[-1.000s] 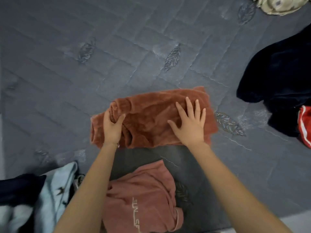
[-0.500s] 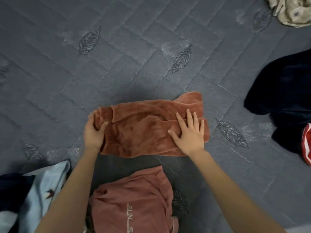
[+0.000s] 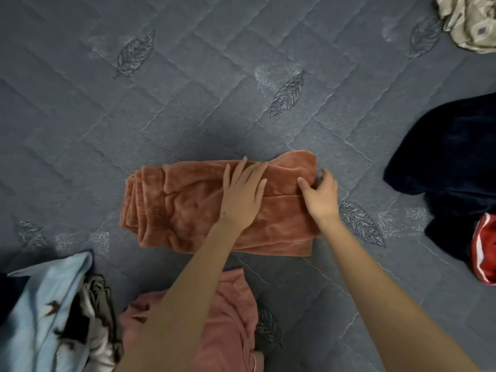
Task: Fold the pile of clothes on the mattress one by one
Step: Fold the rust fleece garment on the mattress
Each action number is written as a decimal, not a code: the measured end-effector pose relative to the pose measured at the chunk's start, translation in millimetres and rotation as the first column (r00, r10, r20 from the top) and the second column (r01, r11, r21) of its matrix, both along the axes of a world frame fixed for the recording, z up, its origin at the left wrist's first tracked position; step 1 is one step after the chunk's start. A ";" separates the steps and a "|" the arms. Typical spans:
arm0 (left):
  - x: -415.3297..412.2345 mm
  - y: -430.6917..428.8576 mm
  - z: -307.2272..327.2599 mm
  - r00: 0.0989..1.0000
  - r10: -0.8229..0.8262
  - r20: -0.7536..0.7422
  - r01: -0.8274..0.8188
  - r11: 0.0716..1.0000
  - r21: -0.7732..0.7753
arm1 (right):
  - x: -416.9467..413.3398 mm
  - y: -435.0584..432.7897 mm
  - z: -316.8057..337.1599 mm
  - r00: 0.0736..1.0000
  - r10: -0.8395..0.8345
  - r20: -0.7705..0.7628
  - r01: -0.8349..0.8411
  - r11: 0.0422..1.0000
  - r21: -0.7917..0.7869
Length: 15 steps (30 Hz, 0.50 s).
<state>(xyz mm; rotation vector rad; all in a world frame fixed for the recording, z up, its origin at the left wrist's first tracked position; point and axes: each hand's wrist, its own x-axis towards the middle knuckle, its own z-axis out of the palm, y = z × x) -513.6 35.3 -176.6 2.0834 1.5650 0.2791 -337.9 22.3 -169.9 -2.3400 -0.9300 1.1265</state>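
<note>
A rust-orange fleece garment (image 3: 188, 208) lies folded into a wide band in the middle of the grey quilted mattress (image 3: 188, 103). My left hand (image 3: 243, 194) rests flat on its middle with the fingers straight. My right hand (image 3: 319, 194) grips the garment's right edge, thumb on top and fingers curled round the edge. A pink garment with white lettering (image 3: 230, 318) lies close to me, partly hidden under my left forearm.
A light blue patterned garment (image 3: 40, 304) and darker clothes sit at the lower left. A dark navy pile (image 3: 451, 162) with a red and white piece (image 3: 485, 251) lies at the right. A beige patterned cloth (image 3: 472, 20) is at the top right corner.
My left hand left the garment's left end and moved to its middle, now flat. My right hand shifted from pressing flat to gripping the right edge. The left end now lies folded in.
</note>
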 end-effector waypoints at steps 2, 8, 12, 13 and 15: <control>19.7 18.9 1.5 1.000 0.023 0.000 -0.023 0.994 -0.103 | 1.0 -10.2 -3.8 0.974 -0.169 -0.149 0.163 0.985 -0.054; 57.9 58.9 -1.5 0.993 0.059 -0.100 -0.091 0.929 -0.357 | 3.2 -51.3 -8.0 0.937 -0.274 -0.215 0.223 0.946 -0.235; 71.4 60.8 -1.1 0.994 0.062 -0.095 -0.090 0.938 -0.334 | 5.8 -58.6 -14.0 0.895 -0.351 -0.276 0.301 0.931 -0.208; 73.1 60.6 -1.8 0.993 0.106 -0.049 -0.116 0.944 -0.310 | 6.1 -61.8 -16.5 0.878 -0.385 -0.285 0.338 0.919 -0.200; 75.1 60.6 -2.6 0.975 0.214 0.057 -0.191 0.944 -0.270 | 5.8 -69.9 -20.8 0.861 -0.428 -0.276 0.393 0.903 -0.176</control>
